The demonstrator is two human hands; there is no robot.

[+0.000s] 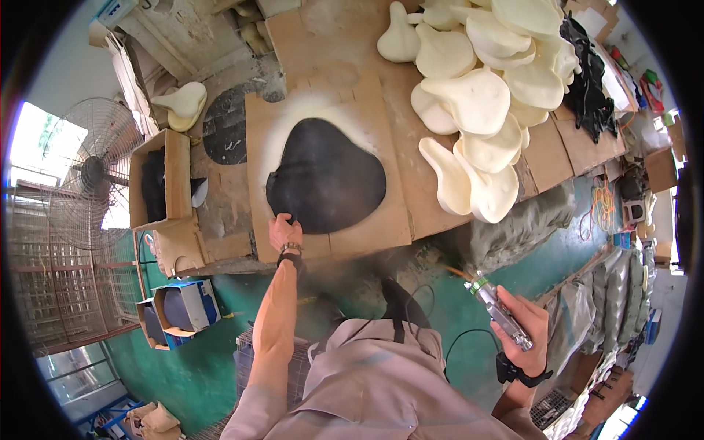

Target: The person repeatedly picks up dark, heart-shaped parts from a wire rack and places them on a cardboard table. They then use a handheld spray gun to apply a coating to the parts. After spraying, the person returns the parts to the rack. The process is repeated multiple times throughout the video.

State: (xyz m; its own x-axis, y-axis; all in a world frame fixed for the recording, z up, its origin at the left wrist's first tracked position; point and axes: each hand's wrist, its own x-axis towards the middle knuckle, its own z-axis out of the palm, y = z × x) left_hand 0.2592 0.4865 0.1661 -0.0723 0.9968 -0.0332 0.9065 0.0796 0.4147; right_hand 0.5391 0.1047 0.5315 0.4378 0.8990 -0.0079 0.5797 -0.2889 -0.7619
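A black, saddle-shaped sheet [326, 180] lies flat on a cardboard panel [370, 103], with pale whitish residue on the cardboard around its upper edge. At its lower left edge, my left hand [283, 233] has its fingers closed on the rim. My right hand [526, 334] is wrapped round a metal spray gun [500, 312] with a green ring, held off the table's front edge at the right. The gun's front end points up and left, and a thin hose hangs below it.
Cream foam saddle pads [477, 103] are heaped at the back right, beside black pieces [590, 81]. A cardboard box [183, 176] with black material stands at the left, near a large fan [92, 172]. Another foam pad [183, 103] lies behind it. An open carton [198, 304] sits on the green floor.
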